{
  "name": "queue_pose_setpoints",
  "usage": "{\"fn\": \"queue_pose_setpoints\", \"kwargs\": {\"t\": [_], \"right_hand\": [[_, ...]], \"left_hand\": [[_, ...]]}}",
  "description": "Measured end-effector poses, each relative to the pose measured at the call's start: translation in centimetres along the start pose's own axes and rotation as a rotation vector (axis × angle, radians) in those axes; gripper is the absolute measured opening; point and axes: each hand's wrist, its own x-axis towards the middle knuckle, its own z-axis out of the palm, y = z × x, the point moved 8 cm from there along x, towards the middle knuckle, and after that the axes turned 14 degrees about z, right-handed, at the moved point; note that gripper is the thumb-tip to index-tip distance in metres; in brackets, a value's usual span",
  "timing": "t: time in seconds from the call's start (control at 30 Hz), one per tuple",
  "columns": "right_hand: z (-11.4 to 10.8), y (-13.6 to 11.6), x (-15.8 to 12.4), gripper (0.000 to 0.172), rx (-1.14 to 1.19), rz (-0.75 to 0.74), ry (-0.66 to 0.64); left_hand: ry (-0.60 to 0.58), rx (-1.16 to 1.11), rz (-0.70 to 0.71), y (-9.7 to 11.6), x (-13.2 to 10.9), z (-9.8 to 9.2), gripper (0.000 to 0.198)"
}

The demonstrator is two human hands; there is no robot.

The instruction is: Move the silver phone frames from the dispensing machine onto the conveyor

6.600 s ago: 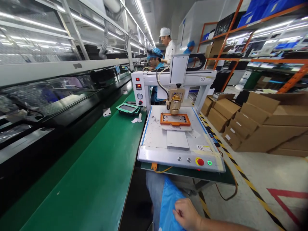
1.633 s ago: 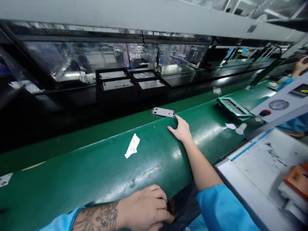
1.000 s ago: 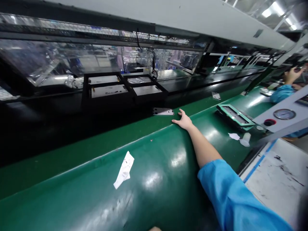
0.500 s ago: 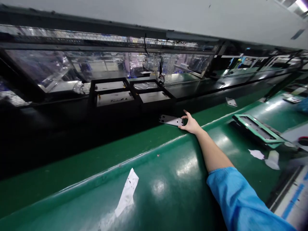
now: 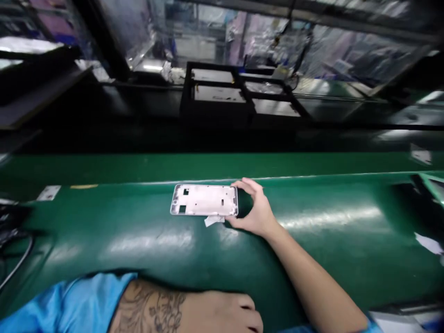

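Observation:
In my right hand (image 5: 258, 212) is a light-coloured phone frame (image 5: 204, 200), a thin rectangular plate with a narrow rim and small cutouts. Thumb and fingers pinch its right end by the two long edges, above the green mat (image 5: 132, 249). A white paper scrap (image 5: 214, 220) shows just below the frame's lower edge. My left hand (image 5: 222, 312), with a tattooed forearm, lies across the bottom of the view. Its fingers are curled; the bottom edge cuts them off, so whatever they may hold is hidden.
Black trays (image 5: 217, 107) with flat pale panels stand on the dark belt behind the mat. A small white piece (image 5: 49, 193) and a cable (image 5: 17, 263) are at left. On the right lie a green-rimmed fixture (image 5: 433, 185) and a white scrap (image 5: 428, 243).
My right hand has brought the phone frame from the back ledge toward me, turning its pale face into view. My left hand has come into view at the bottom, and the camera has turned left.

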Motion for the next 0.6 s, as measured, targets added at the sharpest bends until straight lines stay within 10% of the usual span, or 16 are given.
{"fn": "queue_pose_setpoints", "kwargs": {"t": [0.17, 0.6], "right_hand": [[5.2, -2.6, -1.4, 0.090, -0.054, -0.227, -0.184], [5.8, -2.1, -1.3, 0.099, -0.066, -0.229, -0.262]], "left_hand": [[0.098, 0.069, -0.052, 0.0, -1.0, -0.7, 0.029], [0.179, -0.008, -0.080, -0.3, -1.3, -1.6, 0.034]]}}
